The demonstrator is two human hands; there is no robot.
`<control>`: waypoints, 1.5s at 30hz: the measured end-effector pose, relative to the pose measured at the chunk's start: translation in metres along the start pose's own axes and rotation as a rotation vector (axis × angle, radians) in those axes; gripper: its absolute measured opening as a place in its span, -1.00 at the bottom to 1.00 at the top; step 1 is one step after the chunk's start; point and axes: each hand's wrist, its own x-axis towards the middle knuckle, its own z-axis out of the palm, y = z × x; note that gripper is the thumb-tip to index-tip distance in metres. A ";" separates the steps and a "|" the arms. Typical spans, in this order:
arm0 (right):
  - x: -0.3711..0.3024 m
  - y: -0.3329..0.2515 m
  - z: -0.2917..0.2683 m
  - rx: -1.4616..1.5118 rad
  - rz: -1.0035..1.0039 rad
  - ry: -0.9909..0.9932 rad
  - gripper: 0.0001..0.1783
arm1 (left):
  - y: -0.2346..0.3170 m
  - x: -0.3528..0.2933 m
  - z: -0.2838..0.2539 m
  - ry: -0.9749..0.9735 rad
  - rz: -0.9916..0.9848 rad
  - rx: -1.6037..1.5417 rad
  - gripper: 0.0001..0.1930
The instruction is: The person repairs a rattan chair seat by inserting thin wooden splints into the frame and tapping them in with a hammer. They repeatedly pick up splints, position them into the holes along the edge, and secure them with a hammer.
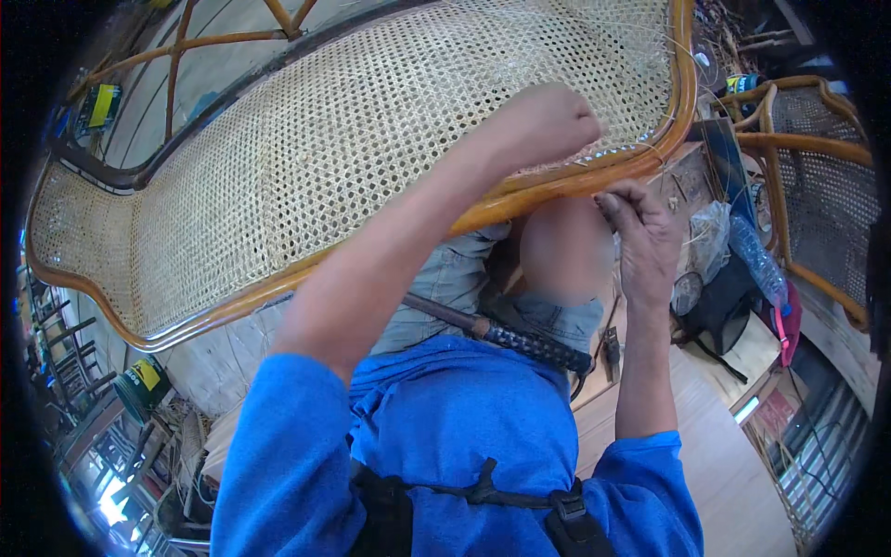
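The pale cane panel (306,158) lies directly beneath the left hand (548,121) and spreads far to its left, filling a long, curved wooden frame (371,255). The open weave already covers nearly all of the space inside the frame, so the main field looks done. What seems left is the edge: just right of the left hand, thin loose strands (661,153) stray across the rail at the panel's corner, and the border there looks untrimmed.

The left hand is closed into a loose fist above the weave; whether a strand is inside it I cannot tell. The right hand (645,232), just below the near rail, has its thumb drawn against its fingers in a pinch, and anything held there is too small to make out.

Further out, right of the right hand, are a clear plastic bottle (756,251) and a black bag (724,316), with a second cane-backed frame (778,200) beyond them. Far left of both hands stands a dark green tub (135,397).
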 end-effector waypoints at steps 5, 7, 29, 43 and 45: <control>0.029 0.001 0.015 -0.336 -0.129 -0.052 -0.88 | -0.004 0.056 0.006 -0.511 -0.186 0.040 -0.75; 0.035 0.005 0.016 -0.447 -0.166 -0.068 -0.87 | -0.005 0.067 0.013 -0.586 -0.141 0.071 -0.81; 0.042 0.021 0.037 -0.885 -0.512 -0.018 -0.79 | -0.020 0.088 0.033 -0.607 0.020 0.227 -0.79; 0.039 0.017 0.037 -1.052 -0.475 -0.125 -0.77 | 0.008 0.081 0.020 -0.710 0.047 0.260 -0.80; 0.039 0.017 0.036 -1.083 -0.484 -0.146 -0.78 | 0.007 0.081 0.020 -0.720 0.042 0.243 -0.80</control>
